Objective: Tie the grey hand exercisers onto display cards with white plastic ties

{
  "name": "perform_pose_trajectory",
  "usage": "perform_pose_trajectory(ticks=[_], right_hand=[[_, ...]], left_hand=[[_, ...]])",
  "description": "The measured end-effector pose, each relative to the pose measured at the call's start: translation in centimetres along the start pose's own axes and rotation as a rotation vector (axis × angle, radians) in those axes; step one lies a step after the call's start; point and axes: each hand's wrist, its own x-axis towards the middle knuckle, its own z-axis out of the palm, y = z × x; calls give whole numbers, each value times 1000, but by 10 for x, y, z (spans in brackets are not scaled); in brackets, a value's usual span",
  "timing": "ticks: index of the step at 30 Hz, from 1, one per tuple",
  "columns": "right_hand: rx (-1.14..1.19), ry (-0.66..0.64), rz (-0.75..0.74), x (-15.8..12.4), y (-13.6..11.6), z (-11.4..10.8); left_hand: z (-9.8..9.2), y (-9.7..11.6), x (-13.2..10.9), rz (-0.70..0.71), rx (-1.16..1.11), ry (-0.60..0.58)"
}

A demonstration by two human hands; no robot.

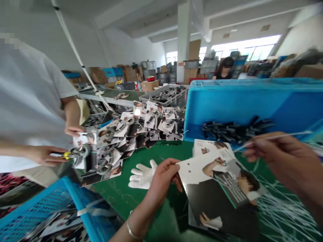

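Note:
My left hand (164, 176) grips a printed card (214, 198) by its left edge, thumb on top. Two small holes show near the card's upper left corner. Similar cards (199, 146) lie behind and under it. Raised at the right, my right hand (282, 159) pinches a thin white cable tie (294, 135), with its end close to the card's upper edge. Many loose cable ties (285, 210) are spread on the green table (113, 195) below my right hand. A white glove (142, 174) lies left of the card, partly behind my left hand.
A co-worker's hands (47, 154) at the left hold yellow-and-black pliers (66, 155) and a carded item. Carded items (133, 131) are heaped mid-table. A blue crate (227, 97) with dark parts stands behind my right hand. A blue basket (68, 191) is at lower left.

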Motion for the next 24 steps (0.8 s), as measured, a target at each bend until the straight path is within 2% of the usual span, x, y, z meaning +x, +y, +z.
perform_pose_trajectory(ticks=[2,4,6,8,12,16,21,24], right_hand=[[52,-185,16,-9,-8,20],[81,-371,-4,-11,-12,52],[67,-452,-11,-11,-11,78],[47,-479,10,-11,-8,91],[-33,-456,-55,-14,-1,90],[-109,-419,-121,-18,1,84],[-247,-428,-276,-20,3,83],[-257,-367,-366,-22,3,82]], left_hand=[[-1,0,6,2,24,-11],[-3,-1,7,8,30,-21],[-5,-6,6,10,13,-14],[-8,-13,4,14,-20,16],[-13,-34,4,21,-120,84],[-10,-52,8,11,-158,88],[-2,-52,14,43,-148,87],[2,-50,15,45,-149,102]])
